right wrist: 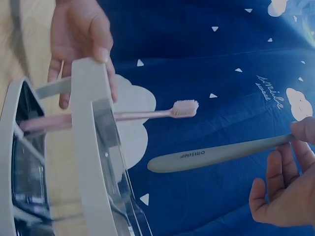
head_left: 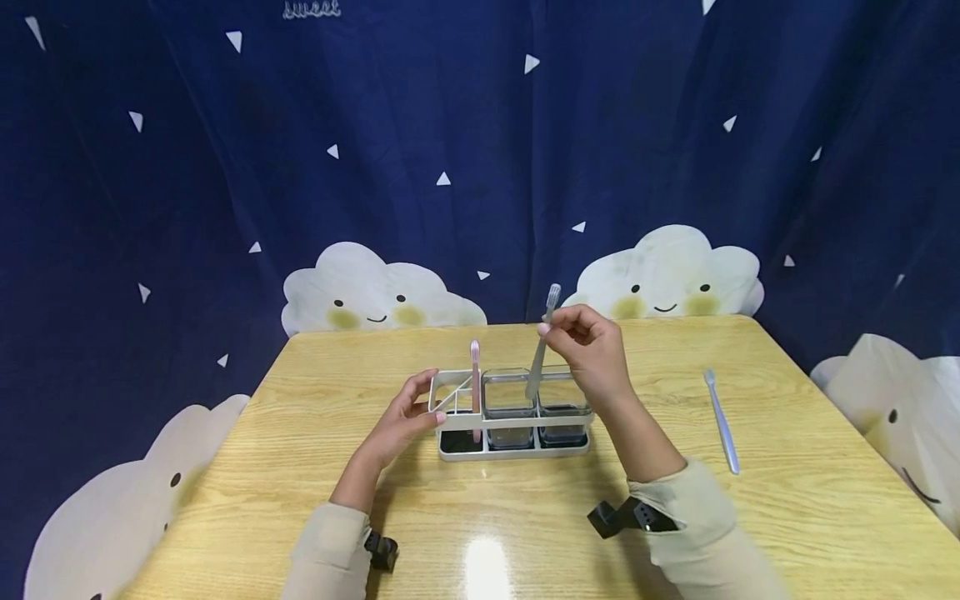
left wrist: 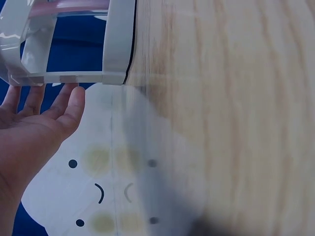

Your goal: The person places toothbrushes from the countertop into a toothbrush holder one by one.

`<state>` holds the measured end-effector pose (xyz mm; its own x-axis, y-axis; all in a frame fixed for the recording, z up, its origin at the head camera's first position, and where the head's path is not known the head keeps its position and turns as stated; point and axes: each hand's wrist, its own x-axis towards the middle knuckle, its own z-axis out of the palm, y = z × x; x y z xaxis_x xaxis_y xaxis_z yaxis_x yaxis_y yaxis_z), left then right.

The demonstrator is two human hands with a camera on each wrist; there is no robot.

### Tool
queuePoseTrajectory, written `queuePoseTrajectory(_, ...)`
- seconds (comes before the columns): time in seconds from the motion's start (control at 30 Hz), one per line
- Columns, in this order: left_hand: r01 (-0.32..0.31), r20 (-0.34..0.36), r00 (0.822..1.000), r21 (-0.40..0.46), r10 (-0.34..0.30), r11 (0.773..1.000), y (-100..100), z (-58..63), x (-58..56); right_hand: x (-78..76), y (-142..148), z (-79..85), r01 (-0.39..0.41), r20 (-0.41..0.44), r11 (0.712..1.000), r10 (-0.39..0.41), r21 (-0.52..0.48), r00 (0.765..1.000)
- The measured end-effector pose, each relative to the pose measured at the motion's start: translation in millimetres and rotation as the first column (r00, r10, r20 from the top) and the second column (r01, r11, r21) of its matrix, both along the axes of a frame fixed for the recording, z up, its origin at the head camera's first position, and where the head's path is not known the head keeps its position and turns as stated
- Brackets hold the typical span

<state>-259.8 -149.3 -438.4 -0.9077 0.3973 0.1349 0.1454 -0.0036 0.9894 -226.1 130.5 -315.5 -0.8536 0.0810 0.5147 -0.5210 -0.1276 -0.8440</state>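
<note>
gray brush over the holder, seen from above and from the wrists. the gray brush [head_left: 536, 369] hangs in the right hand [head_left: 596, 354], whose thumb and fingertips pinch it close below the bristles, so that nearly the whole handle points down. its long axis is steep but tilted, the head up and to the right, the handle end down and to the left. from the right hand the handle end lies left and below, over the divider between the left cup [head_left: 510, 435] and the right cup [head_left: 562, 434]; in the right wrist view a gap shows between it and the holder [head_left: 517, 422]. any lowering would seem to turn on which side of that divider the end falls. the holder stands about midway across the desk [head_left: 300, 417], its length parallel to the far edge. the left hand [head_left: 405, 417] grips its left end, thumb at the front rim, fingers bent behind, with the upright pink brush [head_left: 475, 375] between this hand and the gray one. the blue brush [head_left: 722, 422] lies toward the desk's right edge, head toward the far edge; the right hand is the nearer.
</note>
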Motion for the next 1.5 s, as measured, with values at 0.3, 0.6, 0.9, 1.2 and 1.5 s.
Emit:
queuePoseTrajectory(0.3, 0.002, -0.006, 1.0, 0.0, -0.002, 1.0, -0.1, 0.6, 0.1, -3.5, -15.4, -5.8, -0.025, 0.031, 0.998, 0.027, -0.062, 0.999)
queuePoseTrajectory(0.6, 0.004, -0.005, 1.0, -0.004, -0.004, 1.0, 0.5, 1.0, 0.3, -4.8, -31.0, -11.7, -0.031, 0.065, 0.996, 0.036, -0.087, 0.997)
queuePoseTrajectory(0.9, -0.004, 0.008, 1.0, -0.011, 0.004, 1.0, 0.6, 0.1, -0.6, -5.0, -44.2, -20.8, -0.03, 0.087, 0.992, 0.041, -0.126, 0.995)
queuePoseTrajectory(1.2, -0.002, 0.007, 1.0, -0.015, 0.002, 1.0, 0.9, 1.9, -0.7, -11.5, -55.6, -33.2, -0.031, 0.122, 0.997, 0.039, -0.066, 0.992)
queuePoseTrajectory(1.5, -0.002, -0.017, 1.0, -0.016, 0.002, 1.0, -0.6, -0.5, -1.0, -15.8, -64.4, -46.9, -0.02, 0.188, 0.995, 0.002, 0.096, 0.982)
